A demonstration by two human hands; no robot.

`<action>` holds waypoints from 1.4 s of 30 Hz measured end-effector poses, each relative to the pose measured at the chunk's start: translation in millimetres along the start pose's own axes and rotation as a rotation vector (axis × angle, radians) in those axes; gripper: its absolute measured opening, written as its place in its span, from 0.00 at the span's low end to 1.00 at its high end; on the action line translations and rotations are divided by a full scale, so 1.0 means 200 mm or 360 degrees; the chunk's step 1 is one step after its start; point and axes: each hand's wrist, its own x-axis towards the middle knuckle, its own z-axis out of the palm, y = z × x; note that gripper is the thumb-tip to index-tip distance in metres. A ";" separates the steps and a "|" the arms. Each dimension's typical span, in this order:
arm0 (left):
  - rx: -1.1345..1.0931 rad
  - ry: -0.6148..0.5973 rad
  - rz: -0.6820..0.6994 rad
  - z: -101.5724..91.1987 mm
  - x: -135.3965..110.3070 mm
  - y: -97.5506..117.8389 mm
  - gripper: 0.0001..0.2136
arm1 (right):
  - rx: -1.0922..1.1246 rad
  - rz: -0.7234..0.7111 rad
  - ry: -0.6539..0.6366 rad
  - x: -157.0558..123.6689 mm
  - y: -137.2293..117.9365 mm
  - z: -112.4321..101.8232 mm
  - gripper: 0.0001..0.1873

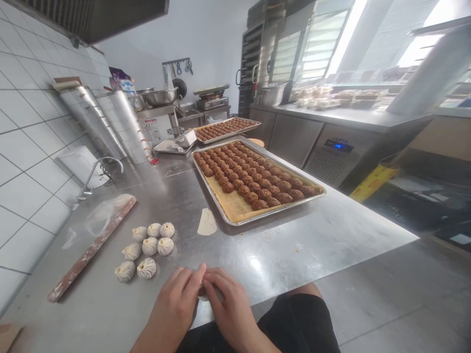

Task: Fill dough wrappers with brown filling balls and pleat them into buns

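At the near edge of the steel table, my left hand [180,296] and my right hand [224,299] meet with fingers closed around a small bun [201,291]. Most of the bun is hidden by the fingers; only a sliver of brown filling and pale dough shows. To the left of my hands sit several pleated buns [149,246] in a loose group. A flat piece of rolled dough [207,222] lies ahead of my hands. Beyond it, brown filling balls [253,186] stand in rows on a lined metal tray [235,220].
A floury long wooden rolling pin [91,247] lies at the left beside a plastic bag [106,211]. Farther back are a second tray [253,126] of filling balls, a small pan of flour [169,146] and a tap [105,162]. The table's right edge [368,257] slants away.
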 end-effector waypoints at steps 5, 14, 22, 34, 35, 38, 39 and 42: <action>-0.0007 0.0003 -0.0005 -0.01 0.00 0.01 0.08 | -0.0114 -0.0014 0.0143 -0.02 0.04 0.02 0.11; -0.0027 -0.0045 0.0029 -0.02 0.01 0.01 0.13 | -0.0110 -0.0111 0.0052 -0.03 0.03 0.01 0.12; 0.0004 0.0035 -0.0002 -0.02 0.01 0.03 0.10 | 0.0060 0.0091 0.0111 -0.01 -0.01 0.00 0.12; -0.0010 -0.0020 -0.0031 -0.02 0.01 0.03 0.12 | 0.0207 0.0162 0.0122 0.00 -0.03 0.00 0.12; -0.0017 -0.0027 -0.0016 -0.02 0.01 0.03 0.14 | 0.0195 0.0112 0.0088 -0.01 -0.03 0.00 0.13; -0.0128 0.0054 -0.0064 -0.04 0.02 0.04 0.11 | 0.0215 0.0066 0.0140 -0.04 -0.02 -0.01 0.15; -0.0206 0.0100 -0.0122 -0.05 0.02 0.05 0.09 | 0.0259 0.0116 0.0179 -0.04 -0.02 -0.01 0.16; -0.0509 0.0164 -0.0313 -0.09 0.04 0.09 0.07 | 0.0506 0.0329 0.0117 -0.04 -0.04 -0.02 0.21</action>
